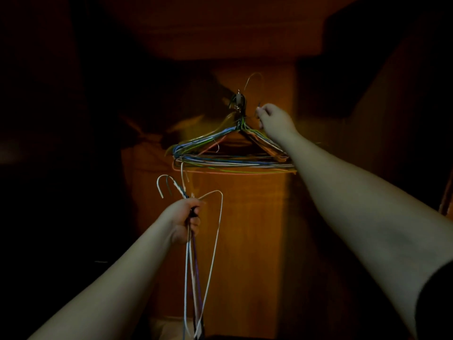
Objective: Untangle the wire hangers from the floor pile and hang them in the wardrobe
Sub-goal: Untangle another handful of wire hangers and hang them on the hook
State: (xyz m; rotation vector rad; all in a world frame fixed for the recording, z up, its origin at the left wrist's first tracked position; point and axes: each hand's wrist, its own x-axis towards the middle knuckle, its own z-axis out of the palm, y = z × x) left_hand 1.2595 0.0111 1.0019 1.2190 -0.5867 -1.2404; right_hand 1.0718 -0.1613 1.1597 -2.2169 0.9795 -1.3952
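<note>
A bunch of coloured wire hangers (228,155) hangs from a small hook (238,100) on the wooden back wall of the wardrobe (245,229). My right hand (274,119) is raised just right of the hook and pinches the neck of a pale wire hanger, whose hook curve (253,78) rises above the bunch. Lower down, my left hand (186,220) grips a bundle of several white and purple wire hangers (196,266) by their necks; their hooks stick up left of my fist and their bodies dangle downward.
The wardrobe interior is dim, with dark side walls at left and right and a wooden shelf or top panel (232,33) overhead. A dark bundled shape (147,133) sits at the left behind the hanging bunch.
</note>
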